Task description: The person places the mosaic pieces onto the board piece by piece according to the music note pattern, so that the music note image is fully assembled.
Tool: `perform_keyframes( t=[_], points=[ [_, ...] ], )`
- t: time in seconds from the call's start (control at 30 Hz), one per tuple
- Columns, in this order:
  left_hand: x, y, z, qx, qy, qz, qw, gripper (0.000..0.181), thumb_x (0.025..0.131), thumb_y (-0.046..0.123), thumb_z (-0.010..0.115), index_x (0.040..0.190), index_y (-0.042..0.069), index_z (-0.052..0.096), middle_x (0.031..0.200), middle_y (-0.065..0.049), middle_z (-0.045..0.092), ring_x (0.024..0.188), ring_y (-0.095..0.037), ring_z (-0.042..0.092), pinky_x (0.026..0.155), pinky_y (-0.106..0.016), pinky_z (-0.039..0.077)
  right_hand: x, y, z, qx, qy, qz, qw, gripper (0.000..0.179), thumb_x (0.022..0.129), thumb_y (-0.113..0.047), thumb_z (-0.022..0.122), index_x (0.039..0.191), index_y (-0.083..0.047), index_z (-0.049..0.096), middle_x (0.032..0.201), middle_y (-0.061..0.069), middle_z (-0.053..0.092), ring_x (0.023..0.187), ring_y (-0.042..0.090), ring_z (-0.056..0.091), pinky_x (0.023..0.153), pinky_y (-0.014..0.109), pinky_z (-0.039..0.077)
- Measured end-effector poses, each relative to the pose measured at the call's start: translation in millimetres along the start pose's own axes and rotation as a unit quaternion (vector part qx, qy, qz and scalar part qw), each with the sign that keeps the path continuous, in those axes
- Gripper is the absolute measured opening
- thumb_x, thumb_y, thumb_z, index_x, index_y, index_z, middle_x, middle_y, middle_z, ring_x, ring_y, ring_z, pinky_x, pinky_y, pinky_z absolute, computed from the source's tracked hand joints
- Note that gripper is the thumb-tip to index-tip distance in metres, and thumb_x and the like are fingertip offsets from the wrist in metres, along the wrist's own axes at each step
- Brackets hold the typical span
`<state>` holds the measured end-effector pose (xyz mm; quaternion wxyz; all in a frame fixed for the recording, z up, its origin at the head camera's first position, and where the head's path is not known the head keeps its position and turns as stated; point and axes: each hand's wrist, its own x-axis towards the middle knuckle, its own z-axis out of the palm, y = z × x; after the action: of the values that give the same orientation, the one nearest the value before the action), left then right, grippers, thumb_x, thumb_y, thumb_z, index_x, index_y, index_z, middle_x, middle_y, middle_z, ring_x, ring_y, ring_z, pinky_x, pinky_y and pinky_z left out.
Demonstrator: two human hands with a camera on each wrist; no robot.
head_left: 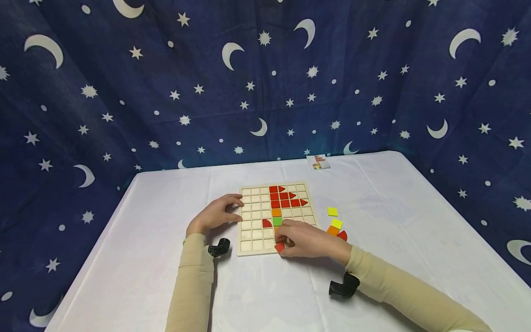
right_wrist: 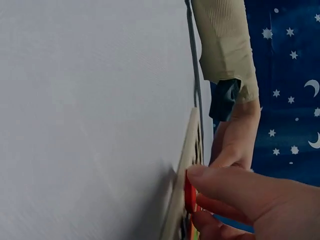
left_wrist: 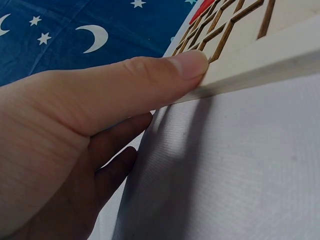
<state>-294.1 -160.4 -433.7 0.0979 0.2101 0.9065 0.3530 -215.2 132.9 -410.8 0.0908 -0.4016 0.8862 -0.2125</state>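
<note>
A wooden grid board lies on the table, with red, orange and green tiles in some of its cells. At the board's left edge is my left hand; its thumb rests on the rim, the fingers fairly straight. My right hand pinches a red tile between thumb and fingers over the front edge of the board. In the right wrist view that red tile is seen edge-on, close to the board's side. The right hand hides part of the board's lower right.
Right of the board lie loose tiles: a yellow square, another yellow square, an orange tile and a rounded red tile. A pattern card lies at the table's back edge, before a dark blue curtain.
</note>
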Motion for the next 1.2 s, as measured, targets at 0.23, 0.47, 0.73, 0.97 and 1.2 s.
perform_keyframes(
  t=[0.23,0.47,0.73,0.97,1.2],
  points=[
    [0.2,0.2,1.4,-0.006,0.002,-0.005,1.0000,0.042,0.082,0.020,0.080,0.119,0.008,0.066,0.149,-0.009,0.044,0.142,-0.028,0.033,0.117,-0.043,0.027,1.4,3,7,-0.027,0.023,-0.008,0.9993,0.015,0.084,-0.019,0.075,0.096,-0.013,0.068,0.088,-0.003,0.053,0.072,0.007,0.048,0.064,0.018,0.044],
    [-1.3,0.1,1.8,-0.002,0.002,-0.003,1.0000,0.042,0.081,0.021,0.081,0.119,0.008,0.066,0.149,-0.009,0.045,0.141,-0.028,0.034,0.116,-0.043,0.028,3.2,1,11,-0.035,0.046,-0.004,0.9983,0.018,0.083,-0.021,0.076,0.094,-0.011,0.066,0.087,-0.003,0.052,0.071,0.006,0.045,0.064,0.018,0.044],
    [1.0,-0.4,1.1,0.000,0.001,-0.003,1.0000,0.042,0.082,0.021,0.080,0.120,0.008,0.065,0.149,-0.009,0.044,0.142,-0.028,0.033,0.117,-0.043,0.027,5.7,0,14,-0.051,0.053,-0.001,0.9973,0.016,0.084,-0.023,0.075,0.091,-0.012,0.064,0.084,-0.004,0.050,0.069,0.007,0.044,0.060,0.018,0.040],
    [0.9,0.2,0.2,0.001,-0.003,0.000,1.0000,0.042,0.083,0.019,0.079,0.121,0.007,0.065,0.149,-0.010,0.044,0.142,-0.029,0.032,0.117,-0.044,0.026,3.5,-1,6,-0.040,0.032,0.027,0.9983,0.019,0.086,-0.027,0.075,0.095,-0.016,0.062,0.084,-0.003,0.052,0.070,0.008,0.045,0.059,0.020,0.041],
    [1.3,0.1,-0.3,0.005,-0.004,0.002,1.0000,0.043,0.083,0.019,0.079,0.121,0.007,0.065,0.149,-0.010,0.044,0.142,-0.029,0.033,0.117,-0.044,0.026,1.5,-2,-1,-0.048,0.027,0.047,0.9974,0.021,0.088,-0.032,0.072,0.091,-0.020,0.055,0.075,-0.007,0.051,0.066,0.007,0.045,0.054,0.022,0.037]
  ],
)
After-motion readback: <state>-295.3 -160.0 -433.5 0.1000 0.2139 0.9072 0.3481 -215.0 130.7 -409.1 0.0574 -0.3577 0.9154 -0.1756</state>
